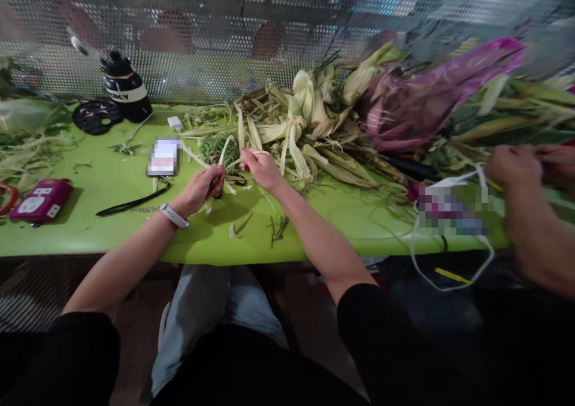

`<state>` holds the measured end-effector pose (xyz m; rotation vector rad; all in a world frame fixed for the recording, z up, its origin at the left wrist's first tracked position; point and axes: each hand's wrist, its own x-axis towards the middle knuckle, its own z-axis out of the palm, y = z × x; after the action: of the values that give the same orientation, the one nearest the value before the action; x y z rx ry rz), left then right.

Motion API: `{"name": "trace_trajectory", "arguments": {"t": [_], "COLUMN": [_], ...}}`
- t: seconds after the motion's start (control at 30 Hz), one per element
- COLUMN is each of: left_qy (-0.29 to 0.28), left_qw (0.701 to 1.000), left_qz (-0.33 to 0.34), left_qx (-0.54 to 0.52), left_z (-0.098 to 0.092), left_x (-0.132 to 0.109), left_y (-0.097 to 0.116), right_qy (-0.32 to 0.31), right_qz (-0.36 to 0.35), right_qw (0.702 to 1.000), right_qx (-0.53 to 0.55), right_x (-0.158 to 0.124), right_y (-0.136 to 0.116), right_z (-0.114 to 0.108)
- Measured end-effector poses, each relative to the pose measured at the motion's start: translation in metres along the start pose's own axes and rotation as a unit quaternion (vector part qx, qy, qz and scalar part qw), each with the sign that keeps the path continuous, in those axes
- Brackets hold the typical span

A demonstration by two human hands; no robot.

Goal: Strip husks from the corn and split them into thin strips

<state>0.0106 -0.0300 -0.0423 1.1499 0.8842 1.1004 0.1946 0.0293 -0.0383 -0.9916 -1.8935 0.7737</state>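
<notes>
My left hand (207,183) is closed around pale corn husk strips (226,150), whose ends stick out above and below the fist. Close beside it on the right, my right hand (261,167) pinches a pale husk strip, with part of it looping over the fingers. Both hands are held just above the green tabletop. Behind them lies a bunch of thin green shreds (220,148). A large heap of corn husks (309,127) spreads out to the right. My fingers partly hide the strips between the hands.
A black bottle (128,88), a phone (163,156), a black strap (132,201) and a magenta case (41,201) are on the left. A purple plastic bag (417,106) lies over husks. At far right a co-worker's hands (516,166) work near a white cord (417,256).
</notes>
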Motion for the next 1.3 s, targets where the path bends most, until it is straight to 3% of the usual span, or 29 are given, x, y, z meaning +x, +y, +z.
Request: {"name": "trace_trajectory", "arguments": {"t": [0.1, 0.27, 0.37, 0.53, 0.7, 0.9, 1.03, 1.2, 1.3], "left_qy": [0.005, 0.016, 0.047, 0.053, 0.061, 0.067, 0.055, 0.057, 0.052], "left_qw": [0.999, 0.994, 0.994, 0.989, 0.991, 0.985, 0.99, 0.992, 0.996], "left_qz": [-0.006, 0.025, 0.073, 0.133, 0.113, 0.122, 0.112, 0.102, 0.073], "left_qx": [-0.033, -0.105, -0.069, 0.024, 0.049, 0.098, 0.069, 0.047, 0.012], "left_z": [-0.006, -0.015, -0.015, -0.011, -0.006, -0.006, -0.009, -0.014, -0.016], "left_x": [0.002, 0.005, 0.006, 0.004, 0.001, -0.002, -0.002, -0.001, 0.0], "left_y": [0.0, -0.003, -0.006, -0.007, -0.001, 0.004, 0.002, 0.003, 0.005], "right_qy": [-0.015, -0.131, -0.162, -0.219, -0.209, -0.279, -0.319, -0.311, -0.218], "right_qz": [0.038, 0.114, 0.098, 0.145, 0.13, 0.084, 0.071, 0.088, 0.141], "right_qw": [0.997, 0.979, 0.975, 0.943, 0.94, 0.933, 0.921, 0.93, 0.948], "right_qx": [0.061, 0.107, 0.117, 0.204, 0.236, 0.211, 0.212, 0.176, 0.183], "right_x": [0.001, -0.012, -0.019, -0.021, -0.022, -0.024, -0.024, -0.021, -0.015], "right_y": [0.001, -0.01, -0.016, -0.019, -0.019, -0.018, -0.02, -0.024, -0.017], "right_z": [-0.001, 0.005, 0.014, 0.028, 0.034, 0.027, 0.024, 0.013, 0.007]}}
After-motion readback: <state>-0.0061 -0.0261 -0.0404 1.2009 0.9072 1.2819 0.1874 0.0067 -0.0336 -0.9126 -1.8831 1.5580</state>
